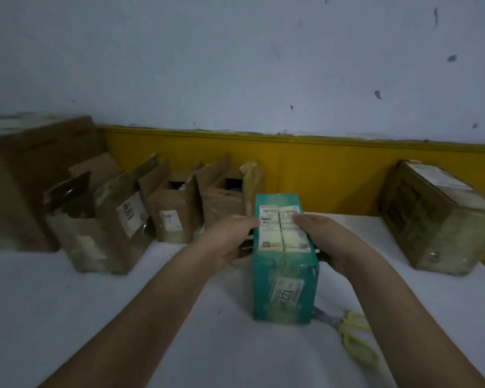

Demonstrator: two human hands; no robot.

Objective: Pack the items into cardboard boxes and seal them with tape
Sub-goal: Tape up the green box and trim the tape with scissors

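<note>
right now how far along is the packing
Done: the brown box on the right looks taped shut. In hand: left hand and right hand grip the teal box, flaps closed; whether its seam is taped is unclear. Left: three open boxes at back left have flaps up.

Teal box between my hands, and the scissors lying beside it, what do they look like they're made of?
Teal box: probably cardboard printed teal. The patchy sheen suggests clear tape over it, and it carries white paper labels. Scissors: the pale yellow handles look like plastic. The grey blades are likely metal but too blurred to confirm.
</note>
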